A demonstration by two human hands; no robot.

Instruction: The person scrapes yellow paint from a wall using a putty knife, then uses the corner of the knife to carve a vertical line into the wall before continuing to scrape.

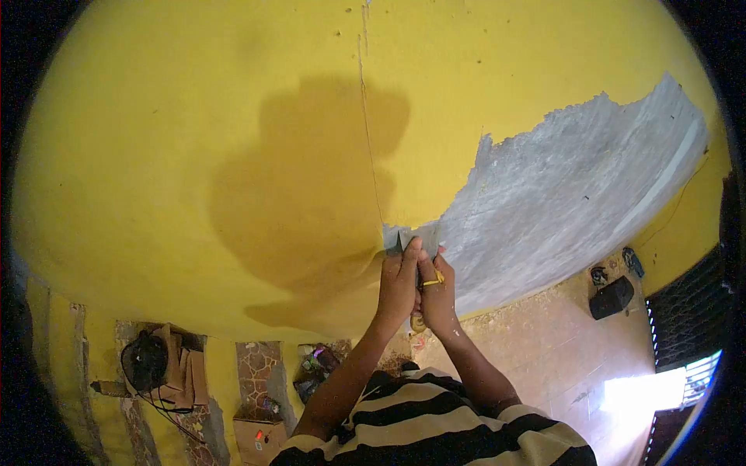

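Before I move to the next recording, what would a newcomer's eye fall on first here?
Probably the broad yellow-painted wall and the ragged-edged grey patch across its right side. Near the centre, the left hand and right hand grip a flat metal-bladed scraper at the yellow paint's edge. A big shadow spreads above and left of them.

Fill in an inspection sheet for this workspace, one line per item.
Surface: yellow wall, with a thin crack and a ragged-edged bare grey patch.
Job's things: scraper, at the grey patch's left end.
Clutter: cardboard box at lower left; black case-like object on the floor at right.
Hands: left hand and right hand, both closed around the scraper.
Cables: thin dark cords by a round black object at the box; where they lead cannot be told.
Surroundings: small debris on the floor along the wall; dark grille and bright glare at far right.
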